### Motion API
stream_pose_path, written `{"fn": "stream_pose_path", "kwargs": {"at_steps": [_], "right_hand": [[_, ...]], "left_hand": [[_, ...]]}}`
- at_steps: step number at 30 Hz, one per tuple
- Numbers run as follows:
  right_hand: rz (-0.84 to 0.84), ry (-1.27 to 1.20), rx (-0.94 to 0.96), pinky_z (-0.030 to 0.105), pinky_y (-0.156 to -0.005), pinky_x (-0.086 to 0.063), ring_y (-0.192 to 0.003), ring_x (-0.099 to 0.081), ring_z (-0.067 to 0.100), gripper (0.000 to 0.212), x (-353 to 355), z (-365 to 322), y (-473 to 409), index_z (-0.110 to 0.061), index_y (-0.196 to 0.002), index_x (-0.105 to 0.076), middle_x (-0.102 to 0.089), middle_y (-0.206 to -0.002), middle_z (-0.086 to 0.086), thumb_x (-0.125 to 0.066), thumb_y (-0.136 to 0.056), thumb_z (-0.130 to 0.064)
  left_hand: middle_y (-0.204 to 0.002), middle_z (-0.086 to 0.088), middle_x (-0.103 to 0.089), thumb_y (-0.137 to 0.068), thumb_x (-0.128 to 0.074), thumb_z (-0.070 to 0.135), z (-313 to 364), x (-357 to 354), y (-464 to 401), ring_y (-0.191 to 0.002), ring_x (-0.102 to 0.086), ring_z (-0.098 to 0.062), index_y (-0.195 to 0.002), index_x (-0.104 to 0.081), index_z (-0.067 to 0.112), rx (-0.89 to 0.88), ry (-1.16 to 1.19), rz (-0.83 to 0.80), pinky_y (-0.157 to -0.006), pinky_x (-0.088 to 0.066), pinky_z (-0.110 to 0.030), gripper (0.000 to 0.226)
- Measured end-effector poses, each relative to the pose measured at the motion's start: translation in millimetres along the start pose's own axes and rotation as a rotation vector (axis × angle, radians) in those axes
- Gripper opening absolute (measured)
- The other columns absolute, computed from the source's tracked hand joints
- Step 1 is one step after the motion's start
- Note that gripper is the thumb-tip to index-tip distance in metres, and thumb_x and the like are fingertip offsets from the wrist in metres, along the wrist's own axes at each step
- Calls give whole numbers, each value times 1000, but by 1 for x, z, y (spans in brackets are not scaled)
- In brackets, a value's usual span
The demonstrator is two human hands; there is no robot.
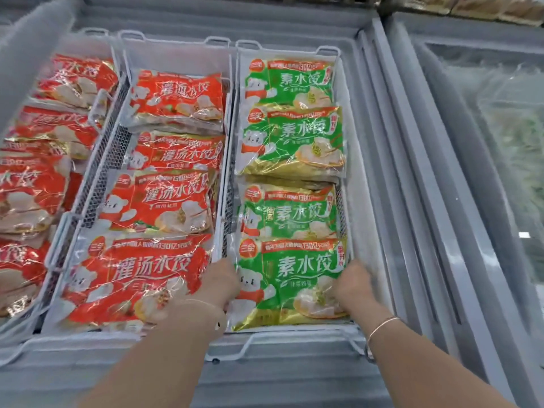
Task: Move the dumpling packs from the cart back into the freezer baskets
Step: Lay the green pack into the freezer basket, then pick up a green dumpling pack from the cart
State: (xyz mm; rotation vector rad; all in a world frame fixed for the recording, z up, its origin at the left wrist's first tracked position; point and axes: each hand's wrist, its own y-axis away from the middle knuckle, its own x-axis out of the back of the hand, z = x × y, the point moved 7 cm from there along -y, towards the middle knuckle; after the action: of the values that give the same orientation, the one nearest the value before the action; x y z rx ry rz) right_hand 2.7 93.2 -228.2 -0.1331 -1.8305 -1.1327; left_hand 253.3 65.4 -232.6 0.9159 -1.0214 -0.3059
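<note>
Step in hand: seating a green dumpling pack (290, 282) at the near end of the right-hand freezer basket (343, 83), at about 5 o'clock in the view.
Left hand (221, 282): at the pack's left edge, fingers curled over it and tucked between the pack and the basket wall; it appears to hold that edge.
Right hand (351, 282): at the pack's right edge, fingers bent down onto the wrapper's side; whether they pinch it or only press, I cannot tell.
Green stack: three more green packs (291, 136) lie behind it toward 12 o'clock, overlapping like shingles.
Middle basket (173, 42): red dumpling packs (164, 201) in a row, at 9 o'clock from the hands.
Far-left basket: more red packs (35, 189), partly cut off.
Cart: not in view.
Next move: probably press the pack flat, let go both edges, then turn back to the cart for another.
</note>
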Motion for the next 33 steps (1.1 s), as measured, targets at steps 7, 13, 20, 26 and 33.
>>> {"fn": "stream_pose_path", "kwargs": {"at_steps": [7, 13, 20, 26, 33], "right_hand": [[-7, 157, 21, 30, -88, -50, -115, -60, 28, 37, -3, -1, -7, 5, -127, -45, -60, -124, 15, -49, -91, -2], [-60, 165, 82, 30, -91, -47, -117, -57, 30, 27, 26, -8, 8, 2, -115, -57, -59, -125, 17, -52, -90, -6], [118, -84, 124, 32, -83, -47, -114, -56, 33, 16, 104, -27, 40, 1, -97, -57, -58, -123, 21, -51, -93, -13], [273, -252, 183, 31, -89, -46, -117, -55, 33, 27, 188, -26, 72, 3, -113, -56, -57, -122, 20, -47, -94, -15], [455, -429, 151, 35, -90, -47, -114, -59, 33, 32, 265, 44, 91, 3, -110, -62, -62, -117, 24, -53, -91, -21]], "left_hand": [[-116, -16, -61, -98, -39, 8, 0, -10, -5, -99, -59, -29, -118, -53, -2, 20, -58, 46, -80, -47, -30, 26], [-115, -16, -60, -96, -44, 9, 9, 6, 7, -98, -60, -28, -114, -55, 0, 20, -61, 49, -79, -50, -32, 24], [-101, -15, -60, -93, -48, 8, 70, 81, 46, -89, -59, -27, -113, -55, -3, -203, -116, 171, -70, -47, -29, 23], [-95, -16, -66, -94, -50, 10, 167, 119, 117, -78, -62, -28, -91, -61, -1, -520, 49, 183, -78, -56, -40, 16], [-84, -14, -62, -93, -53, 14, 267, 81, 207, -50, -52, -14, -72, -54, 11, -784, 138, 96, -37, -43, -18, 21]]}}
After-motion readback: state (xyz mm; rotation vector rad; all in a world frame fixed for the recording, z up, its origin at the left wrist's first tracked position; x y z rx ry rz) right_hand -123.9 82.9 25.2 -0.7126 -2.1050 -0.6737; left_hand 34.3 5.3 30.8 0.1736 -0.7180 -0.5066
